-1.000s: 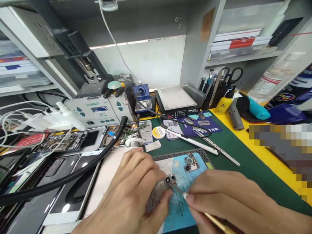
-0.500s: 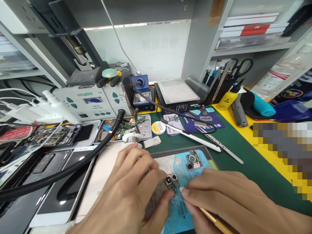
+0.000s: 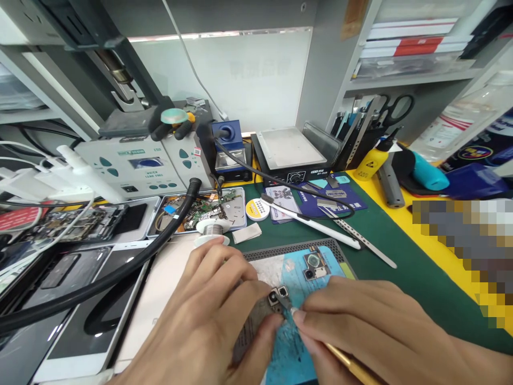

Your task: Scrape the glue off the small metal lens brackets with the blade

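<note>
A small phone camera module point(image 3: 274, 297) with square lens frames lies on a worn blue-and-white card point(image 3: 294, 353). The thumb and forefinger of my left hand point(image 3: 216, 299) are closed about its left side, pinning it down. A greyish flat piece with faint print point(image 3: 249, 327) shows under that palm; whether it joins the module I cannot tell. My right hand point(image 3: 352, 321) grips a gold-handled craft knife point(image 3: 340, 357) like a pen. Its blade tip touches or nearly touches the module between the lens frames. Another camera part point(image 3: 315, 263) sits at the card's upper right.
A solder spool point(image 3: 211, 230), a tray of circuit boards point(image 3: 236, 211) and a round yellow-white tin point(image 3: 257, 209) stand behind my left hand. A white soldering pen point(image 3: 320, 230) and metal tweezers point(image 3: 377, 248) lie beyond the card. A thick black hose point(image 3: 132, 262) crosses several phones on the left.
The whole view has shifted slightly. Both hands keep nearly the same place on the card, with the knife tip still at the camera module.
</note>
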`<state>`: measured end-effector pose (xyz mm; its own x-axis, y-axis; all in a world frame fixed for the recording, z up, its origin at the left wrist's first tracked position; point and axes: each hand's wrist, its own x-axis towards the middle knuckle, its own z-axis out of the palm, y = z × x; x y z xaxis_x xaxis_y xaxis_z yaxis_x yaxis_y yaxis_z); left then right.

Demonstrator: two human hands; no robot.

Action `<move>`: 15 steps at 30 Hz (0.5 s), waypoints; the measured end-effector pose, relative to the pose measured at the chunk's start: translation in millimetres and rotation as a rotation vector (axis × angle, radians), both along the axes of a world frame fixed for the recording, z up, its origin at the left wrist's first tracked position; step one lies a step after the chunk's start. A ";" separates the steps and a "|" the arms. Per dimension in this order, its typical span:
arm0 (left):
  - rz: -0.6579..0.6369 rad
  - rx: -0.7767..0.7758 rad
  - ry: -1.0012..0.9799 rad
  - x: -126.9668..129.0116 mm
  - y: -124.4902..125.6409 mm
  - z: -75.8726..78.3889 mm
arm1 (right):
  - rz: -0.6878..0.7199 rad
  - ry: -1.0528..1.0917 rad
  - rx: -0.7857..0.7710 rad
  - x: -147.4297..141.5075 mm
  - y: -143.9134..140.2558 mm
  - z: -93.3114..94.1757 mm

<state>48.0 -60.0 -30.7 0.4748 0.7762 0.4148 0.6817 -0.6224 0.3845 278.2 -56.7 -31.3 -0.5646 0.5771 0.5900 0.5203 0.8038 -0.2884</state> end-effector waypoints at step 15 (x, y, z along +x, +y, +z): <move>0.005 -0.020 -0.051 -0.2 0.8 -1.3 | 0.000 0.108 -0.030 0.2 -1.5 -3.1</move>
